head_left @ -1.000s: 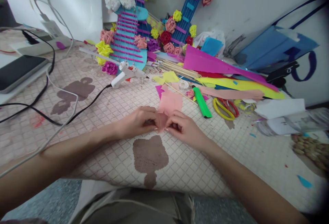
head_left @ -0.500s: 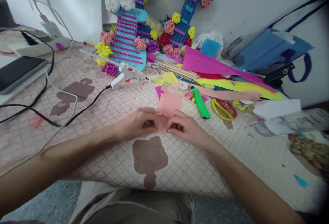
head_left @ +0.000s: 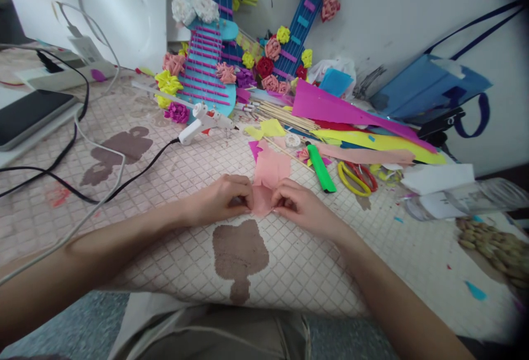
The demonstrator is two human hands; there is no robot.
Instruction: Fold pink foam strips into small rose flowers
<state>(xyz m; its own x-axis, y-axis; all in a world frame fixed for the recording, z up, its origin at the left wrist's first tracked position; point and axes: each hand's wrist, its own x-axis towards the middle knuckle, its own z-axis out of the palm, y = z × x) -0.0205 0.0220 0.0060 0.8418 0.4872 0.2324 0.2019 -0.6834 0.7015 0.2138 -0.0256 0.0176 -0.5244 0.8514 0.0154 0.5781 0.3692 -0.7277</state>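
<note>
A small square of pink crepe paper [head_left: 262, 201] is stretched between my two hands, low over the table's front. My left hand [head_left: 231, 197] pinches its left edge, with thumb and fingers closed. Opposite, my right hand [head_left: 294, 201] is closed in a pinch on the right edge. Just beyond the square lie more pink paper pieces [head_left: 271, 166], with a magenta scrap [head_left: 255, 150] showing at their left. A green-handled cutter [head_left: 321, 168] and yellow-and-red scissors [head_left: 354, 178] rest to the right of my right hand.
A white glue gun [head_left: 202, 123] with a black cable lies left of centre. Behind stand blue cardboard shapes [head_left: 204, 68] with paper flowers. Wooden sticks [head_left: 285, 113] and paper strips [head_left: 372, 123] spread at the back. A clear jar [head_left: 491, 194] lies at right; a phone [head_left: 33, 117] at left.
My hands have stayed nearly in place, still holding the pink paper; the right hand is very slightly farther right on it. The camera view has shifted a little.
</note>
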